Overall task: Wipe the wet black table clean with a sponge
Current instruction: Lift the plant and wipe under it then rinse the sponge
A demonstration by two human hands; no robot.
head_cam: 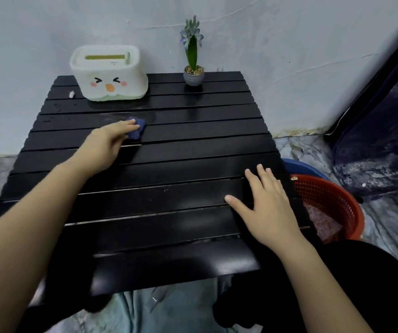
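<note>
The black slatted table [188, 150] fills the middle of the head view. A wet sheen and droplets show on its far left slats. My left hand [108, 144] reaches across the far left part and presses a dark blue sponge [137, 131] onto a slat, fingers over the top of it. Most of the sponge is hidden under my fingers. My right hand [265, 203] lies flat with fingers spread on the near right part of the table, holding nothing.
A white tissue box with a cartoon face [109, 73] and a small potted plant [193, 68] stand at the table's far edge by the wall. A white scrap [71, 94] lies at far left. A red basket [330, 207] over a blue basin [301, 167] sits on the floor right of the table.
</note>
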